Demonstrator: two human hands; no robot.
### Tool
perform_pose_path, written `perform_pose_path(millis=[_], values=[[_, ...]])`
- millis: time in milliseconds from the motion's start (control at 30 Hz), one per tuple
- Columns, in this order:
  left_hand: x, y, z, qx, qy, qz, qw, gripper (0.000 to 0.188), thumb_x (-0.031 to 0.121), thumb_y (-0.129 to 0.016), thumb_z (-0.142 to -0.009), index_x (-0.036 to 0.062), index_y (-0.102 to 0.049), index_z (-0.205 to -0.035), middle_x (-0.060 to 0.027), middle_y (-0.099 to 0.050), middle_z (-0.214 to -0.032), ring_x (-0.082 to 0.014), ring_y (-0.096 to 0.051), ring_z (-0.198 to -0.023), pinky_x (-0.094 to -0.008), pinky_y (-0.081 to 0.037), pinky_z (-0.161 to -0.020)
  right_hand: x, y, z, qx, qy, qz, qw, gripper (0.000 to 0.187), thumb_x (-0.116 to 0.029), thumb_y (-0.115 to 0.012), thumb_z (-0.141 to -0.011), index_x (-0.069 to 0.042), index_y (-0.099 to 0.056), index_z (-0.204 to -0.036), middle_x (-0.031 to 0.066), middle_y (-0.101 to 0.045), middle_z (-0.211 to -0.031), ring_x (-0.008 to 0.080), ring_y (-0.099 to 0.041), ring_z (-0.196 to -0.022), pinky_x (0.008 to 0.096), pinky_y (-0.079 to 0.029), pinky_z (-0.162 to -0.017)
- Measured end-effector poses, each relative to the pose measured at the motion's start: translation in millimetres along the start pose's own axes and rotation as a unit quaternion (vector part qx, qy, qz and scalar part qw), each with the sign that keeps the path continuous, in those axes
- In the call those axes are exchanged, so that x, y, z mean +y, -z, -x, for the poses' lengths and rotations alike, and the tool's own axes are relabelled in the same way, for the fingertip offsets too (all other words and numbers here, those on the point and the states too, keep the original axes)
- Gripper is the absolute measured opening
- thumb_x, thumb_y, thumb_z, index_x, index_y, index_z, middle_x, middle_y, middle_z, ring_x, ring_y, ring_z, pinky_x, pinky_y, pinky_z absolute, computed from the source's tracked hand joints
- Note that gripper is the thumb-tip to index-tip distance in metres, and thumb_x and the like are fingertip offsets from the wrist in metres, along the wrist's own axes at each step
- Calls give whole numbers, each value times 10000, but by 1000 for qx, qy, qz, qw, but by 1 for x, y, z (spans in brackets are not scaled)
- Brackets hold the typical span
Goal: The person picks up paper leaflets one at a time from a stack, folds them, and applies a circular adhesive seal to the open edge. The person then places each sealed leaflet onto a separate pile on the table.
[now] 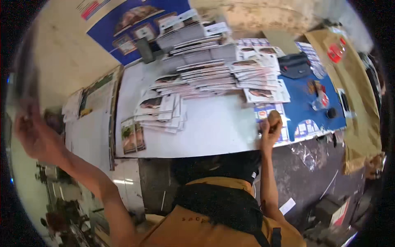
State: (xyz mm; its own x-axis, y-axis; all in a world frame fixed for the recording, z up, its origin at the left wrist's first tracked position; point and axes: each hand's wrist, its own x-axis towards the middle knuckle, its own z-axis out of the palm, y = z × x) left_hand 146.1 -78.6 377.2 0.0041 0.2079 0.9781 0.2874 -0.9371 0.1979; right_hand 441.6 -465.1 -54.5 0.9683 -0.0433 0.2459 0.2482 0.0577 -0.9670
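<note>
White worktable fanned with printed cards; right hand clamped on brown round object at blue-sheet edge, left hand raised, fingers blurred, indeterminate; mid-handling, next needing careful set-down.

Left hand raised; right hand fisted.
</note>
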Motion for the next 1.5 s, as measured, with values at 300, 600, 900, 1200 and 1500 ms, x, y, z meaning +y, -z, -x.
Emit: perform_pose_path(millis=[300, 600, 900, 1200, 1500], values=[[-44, -67, 264, -427, -4, 5, 904, 370, -59, -594, -737, 96, -649, -1069, -108, -606, -1226, -335, -530, -1244, -529, -321, -1130, 7, -6, 2, -5, -3, 0, 1000, 547, -77, -652, -971, 13, -393, -1444, 143, -522, -1330, 215, -542, -1172, 322, -447, -1009], [-51, -51, 277, -487, 56, 16, 871, 501, -18, -588, -845, 84, -584, -1336, -130, -524, -1434, -338, -413, -1400, -552, -203, -1214, 28, 2, 1, -13, 24, 62, 998, 516, -105, -741, -908, 12, -487, -1342, 116, -575, -1206, 215, -551, -1106, 340, -426, -1001], [-249, 31, 357, -528, 365, -363, 675, 980, 738, -651, -802, -66, -513, -1344, -327, -479, -1353, -464, -481, -1274, -537, -392, -1069, 0, -16, 11, 26, 67, 20, 997, 534, 16, -726, -897, -10, -463, -1361, 141, -605, -1242, 185, -586, -1060, 299, -500, -917], [-209, 75, 320, -330, 352, -210, 850, 393, 342, -705, -937, -15, -630, -1084, -163, -685, -944, -363, -662, -934, -435, -505, -825, -12, 3, 7, 105, 169, 163, 966, 720, -213, -710, -943, -4, -315, -1507, 169, -459, -1469, 300, -444, -1346, 451, -324, -1144], [-22, 17, 284, -228, 474, 230, 819, 346, 69, -651, -977, 73, -435, -1249, -77, -597, -1117, -120, -575, -941, -243, -526, -736, -141, -56, 78, -395, 64, -14, 916, 531, -182, -736, -901, -73, -538, -1382, 114, -597, -1337, 237, -567, -1213, 418, -485, -1021]])
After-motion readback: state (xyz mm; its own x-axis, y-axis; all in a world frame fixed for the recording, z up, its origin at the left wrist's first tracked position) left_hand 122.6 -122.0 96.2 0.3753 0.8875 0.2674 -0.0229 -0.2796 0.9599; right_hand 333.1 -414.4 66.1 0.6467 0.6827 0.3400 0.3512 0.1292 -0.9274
